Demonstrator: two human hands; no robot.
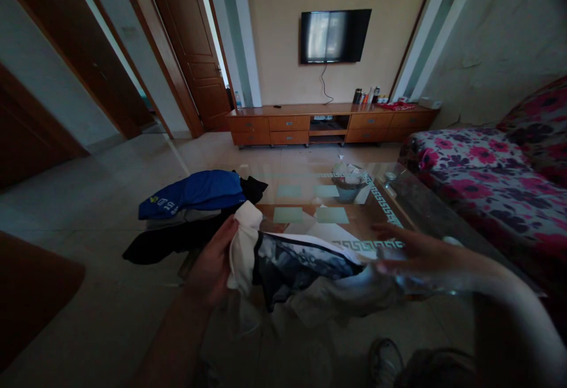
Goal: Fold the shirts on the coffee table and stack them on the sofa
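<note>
Our left hand pinches the white-and-grey cloth top, likely so it won't slip; our right hand looks half open, its hold unclear.

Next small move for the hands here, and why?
I'd probably have the right hand secure its end of the white-and-dark garment and draw it gently outward. The left hand already grips the other end, the cloth between them sags in loose folds, and the right hand is too blurred to confirm a firm hold.
</note>
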